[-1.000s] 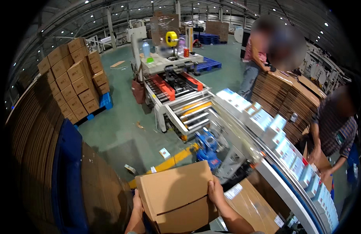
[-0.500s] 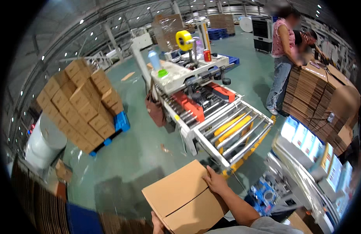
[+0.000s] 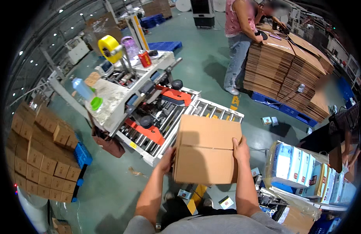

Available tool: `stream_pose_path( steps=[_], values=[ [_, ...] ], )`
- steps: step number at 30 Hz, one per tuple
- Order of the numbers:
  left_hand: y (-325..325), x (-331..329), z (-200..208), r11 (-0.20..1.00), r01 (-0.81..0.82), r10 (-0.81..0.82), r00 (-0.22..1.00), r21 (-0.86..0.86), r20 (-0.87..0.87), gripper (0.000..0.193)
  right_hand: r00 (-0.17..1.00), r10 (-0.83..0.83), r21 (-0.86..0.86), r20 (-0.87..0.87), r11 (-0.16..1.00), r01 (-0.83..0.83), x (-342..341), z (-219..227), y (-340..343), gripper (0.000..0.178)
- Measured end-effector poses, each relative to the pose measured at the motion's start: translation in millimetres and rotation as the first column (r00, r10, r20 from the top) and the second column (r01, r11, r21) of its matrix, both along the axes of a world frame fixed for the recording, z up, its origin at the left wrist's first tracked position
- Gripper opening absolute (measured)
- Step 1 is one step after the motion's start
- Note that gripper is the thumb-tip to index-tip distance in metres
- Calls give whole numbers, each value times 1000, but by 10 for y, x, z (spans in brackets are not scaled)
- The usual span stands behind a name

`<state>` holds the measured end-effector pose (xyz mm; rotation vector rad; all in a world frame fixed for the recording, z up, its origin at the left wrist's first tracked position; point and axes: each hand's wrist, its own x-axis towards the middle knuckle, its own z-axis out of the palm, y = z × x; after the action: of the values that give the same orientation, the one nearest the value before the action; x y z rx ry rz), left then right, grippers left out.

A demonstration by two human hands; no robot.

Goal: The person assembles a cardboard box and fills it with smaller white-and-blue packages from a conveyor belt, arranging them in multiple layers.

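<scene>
Between my two hands I hold a closed brown cardboard box [image 3: 207,163], its top flaps meeting at a seam that runs across it. My left hand [image 3: 167,159] is closed on the box's left side, with its fingers mostly hidden. My right hand [image 3: 241,149] grips the right side, thumb up on the top edge. Just beyond the box is a roller conveyor [image 3: 205,106], whose near end the box partly covers. It leads into a box taping machine [image 3: 122,91] with orange side guides [image 3: 147,132] and a yellow tape roll [image 3: 110,48].
Stacked boxes [image 3: 40,160] stand on a blue pallet at the left. At the right are packs in blue-and-white wrapping [image 3: 291,165]. Beyond them, a person [image 3: 241,35] stands by piled flat cardboard [image 3: 274,72]. Small packs [image 3: 226,202] lie on the floor near my feet.
The box has moved up and right, off the lower edge, to the near end of the conveyor. My view has turned rightward, and both forearms now show.
</scene>
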<state>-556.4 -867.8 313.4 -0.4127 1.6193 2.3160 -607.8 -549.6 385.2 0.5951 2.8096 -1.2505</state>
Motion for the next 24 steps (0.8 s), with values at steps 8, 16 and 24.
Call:
stream_pose_path(
  steps=[8, 16, 24],
  values=[
    [62, -1785, 90, -102, -474, -760, 604, -874, -239, 62, 926, -305, -267, -225, 933, 242, -827, -953, -1201, 52],
    [-359, -2872, 51, 119, -204, -774, 594, -972, -220, 53, 922, -305, -132, -237, 951, 280, -1538, -1179, -1678, 62],
    [-658, -2582, -48, 120, -200, -713, 664, -972, -224, 58, 974, -225, -85, -13, 971, 223, -2061, -858, -2398, 45]
  ],
)
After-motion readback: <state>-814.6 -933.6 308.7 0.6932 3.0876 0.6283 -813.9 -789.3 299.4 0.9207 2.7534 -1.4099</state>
